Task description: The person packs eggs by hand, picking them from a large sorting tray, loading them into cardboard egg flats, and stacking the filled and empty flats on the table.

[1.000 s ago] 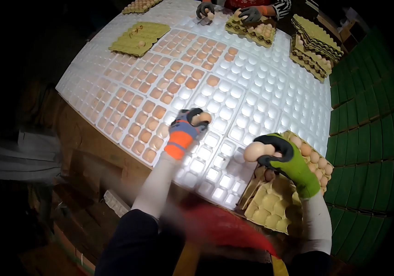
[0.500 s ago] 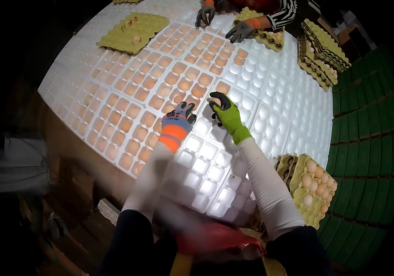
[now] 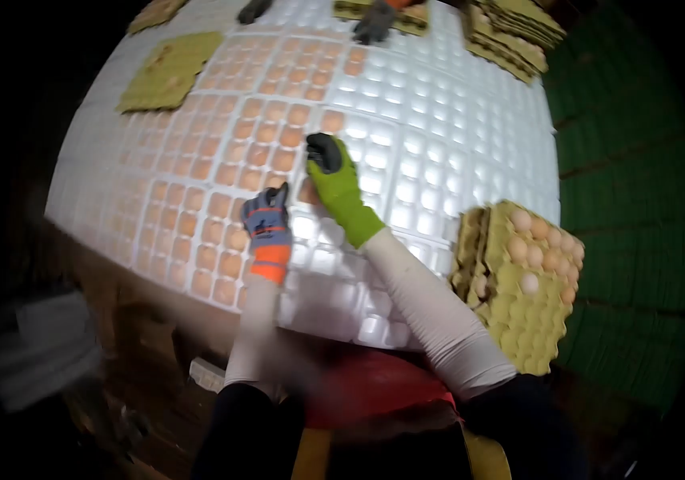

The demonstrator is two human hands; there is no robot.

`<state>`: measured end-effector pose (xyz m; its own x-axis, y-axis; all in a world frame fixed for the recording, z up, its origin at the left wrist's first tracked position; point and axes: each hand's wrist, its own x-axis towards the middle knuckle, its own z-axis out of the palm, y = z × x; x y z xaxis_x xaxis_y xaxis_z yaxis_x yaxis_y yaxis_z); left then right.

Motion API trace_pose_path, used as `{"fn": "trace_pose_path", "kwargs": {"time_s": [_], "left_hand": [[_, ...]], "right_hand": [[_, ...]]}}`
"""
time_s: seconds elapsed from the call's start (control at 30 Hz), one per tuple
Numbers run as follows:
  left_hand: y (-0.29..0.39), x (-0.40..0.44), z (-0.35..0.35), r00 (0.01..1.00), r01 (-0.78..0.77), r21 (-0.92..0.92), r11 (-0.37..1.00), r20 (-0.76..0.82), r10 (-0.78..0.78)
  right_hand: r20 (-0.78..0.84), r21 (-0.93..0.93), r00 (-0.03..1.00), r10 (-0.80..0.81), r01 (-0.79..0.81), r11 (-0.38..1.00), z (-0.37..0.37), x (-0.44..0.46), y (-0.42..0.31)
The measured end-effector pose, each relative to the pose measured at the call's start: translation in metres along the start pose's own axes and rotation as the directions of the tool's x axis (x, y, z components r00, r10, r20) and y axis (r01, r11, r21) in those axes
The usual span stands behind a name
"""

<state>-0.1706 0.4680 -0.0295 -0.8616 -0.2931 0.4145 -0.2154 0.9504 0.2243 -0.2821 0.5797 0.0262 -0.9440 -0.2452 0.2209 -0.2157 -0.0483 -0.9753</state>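
Observation:
My right hand (image 3: 333, 172), in a green glove with black fingertips, is over a white egg tray (image 3: 362, 148) with its fingers curled inward. Whatever it grips is hidden under the fingers. An egg (image 3: 307, 192) shows at the left edge of that glove, and another egg (image 3: 332, 121) sits in a cell just beyond it. My left hand (image 3: 267, 222), in a grey glove with an orange cuff, is lower and to the left, beside cells filled with eggs (image 3: 250, 154). Its fingers are bent together, and I cannot see what is in them.
Stacked yellowish pulp trays (image 3: 530, 324) with several eggs on top stand at the right. Another pulp tray (image 3: 168, 72) lies at the far left, and a stack (image 3: 510, 36) is at the back right. A co-worker's gloved hand (image 3: 374, 22) is at the far side.
The view has shifted, so the table appears farther left and higher. My left hand's fingers, spread over the eggs before, are now bent together. My right hand's fingers have curled further.

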Motion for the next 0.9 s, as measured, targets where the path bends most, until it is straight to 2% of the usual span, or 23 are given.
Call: {"fn": "trace_pose_path", "kwargs": {"time_s": [0.07,0.1,0.13,0.17,0.2,0.23,0.27,0.3,0.33,0.4,0.43,0.47,0.53,0.6,0.63,0.67,0.7,0.73,0.77,0.8,0.83,0.87,0.9], "left_hand": [[-0.015,-0.008,0.039,0.993,0.108,-0.029,0.994,-0.039,-0.109],[-0.021,-0.004,0.051,0.986,0.084,-0.299,0.951,-0.11,-0.121],[-0.004,-0.001,0.048,0.985,0.085,-0.384,0.919,-0.105,-0.135],[0.013,0.002,0.044,0.984,0.086,-0.466,0.881,-0.1,-0.149],[0.038,0.015,0.008,0.988,0.11,-0.382,0.918,-0.061,-0.144],[0.083,0.023,-0.025,0.979,0.014,-0.626,0.779,-0.151,-0.139],[0.107,0.029,-0.033,0.989,-0.005,-0.705,0.709,-0.106,-0.099],[0.139,0.034,-0.051,0.999,-0.016,-0.809,0.588,-0.036,-0.023],[0.175,0.036,-0.073,0.998,-0.006,-0.888,0.459,0.023,0.057],[0.245,0.037,-0.105,0.949,-0.088,-0.887,0.454,0.064,0.308],[0.272,0.039,-0.111,0.893,-0.254,-0.83,0.497,-0.005,0.449],[0.296,0.04,-0.114,0.806,-0.418,-0.754,0.507,-0.05,0.59],[0.331,0.037,-0.112,0.696,-0.572,-0.494,0.655,0.131,0.706],[0.343,0.036,-0.103,0.679,-0.593,-0.422,0.685,0.195,0.708],[0.341,0.036,-0.106,0.721,-0.525,-0.471,0.709,0.195,0.665],[0.339,0.041,-0.108,0.763,-0.457,-0.518,0.723,0.189,0.618],[0.331,0.042,-0.112,0.807,-0.256,-0.66,0.706,0.256,0.532],[0.324,0.043,-0.11,0.858,-0.018,-0.865,0.501,0.244,0.452],[0.319,0.046,-0.108,0.857,0.245,-0.927,0.284,0.344,0.383],[0.316,0.049,-0.105,0.825,0.474,-0.88,0.027,0.454,0.335],[0.319,0.053,-0.099,0.865,0.249,-0.907,0.34,0.366,0.343],[0.329,0.06,-0.097,0.869,-0.185,-0.789,0.586,0.147,0.472],[0.341,0.063,-0.099,0.826,-0.312,-0.626,0.714,0.192,0.529]], "right_hand": [[0.06,-0.03,0.973,-0.225,0.227,0.973,-0.023,0.001,-0.076],[0.132,0.025,0.986,-0.098,0.095,0.995,-0.046,-0.01,-0.135],[0.176,-0.01,0.972,-0.157,0.161,0.987,-0.071,-0.022,-0.176],[0.185,-0.07,0.945,-0.271,0.288,0.955,-0.099,-0.037,-0.205],[0.206,-0.246,0.905,-0.373,0.417,0.875,-0.133,-0.052,-0.226],[0.219,-0.409,0.894,-0.392,0.448,0.795,-0.171,-0.068,-0.234],[0.177,-0.431,0.95,-0.256,0.309,0.848,-0.215,-0.085,-0.242],[0.034,-0.512,0.985,-0.172,0.165,0.843,-0.255,-0.101,-0.248],[0.049,-0.503,0.982,-0.182,0.181,0.845,-0.297,-0.114,-0.247],[-0.065,-0.904,0.996,-0.069,-0.029,0.426,-0.365,-0.129,-0.228],[-0.057,-0.896,0.995,-0.078,-0.017,0.443,-0.377,-0.127,-0.214],[0.108,-0.961,0.978,-0.179,0.149,0.234,-0.389,-0.124,-0.2],[0.275,-0.958,0.928,-0.25,0.288,0.017,-0.404,-0.128,-0.193],[0.128,-0.866,0.99,-0.057,0.139,0.48,-0.414,-0.126,-0.206],[0.016,-0.749,0.998,0.056,-0.025,0.662,-0.417,-0.132,-0.218],[-0.021,-0.516,0.999,0.039,-0.044,0.856,-0.429,-0.141,-0.212],[-0.026,-0.307,0.997,0.074,-0.078,0.948,-0.431,-0.146,-0.21],[-0.026,-0.079,0.993,0.115,-0.116,0.99,-0.432,-0.151,-0.208],[0.079,-0.337,0.995,0.061,-0.031,0.941,-0.426,-0.15,-0.213],[0.195,-0.562,0.98,0.037,0.08,0.823,-0.415,-0.148,-0.219],[0.261,-0.527,0.965,0.009,0.134,0.839,-0.407,-0.156,-0.19],[0.252,-0.537,0.967,0.047,0.099,0.838,-0.402,-0.16,-0.188],[0.242,-0.547,0.967,0.084,0.064,0.835,-0.398,-0.164,-0.186]]}}
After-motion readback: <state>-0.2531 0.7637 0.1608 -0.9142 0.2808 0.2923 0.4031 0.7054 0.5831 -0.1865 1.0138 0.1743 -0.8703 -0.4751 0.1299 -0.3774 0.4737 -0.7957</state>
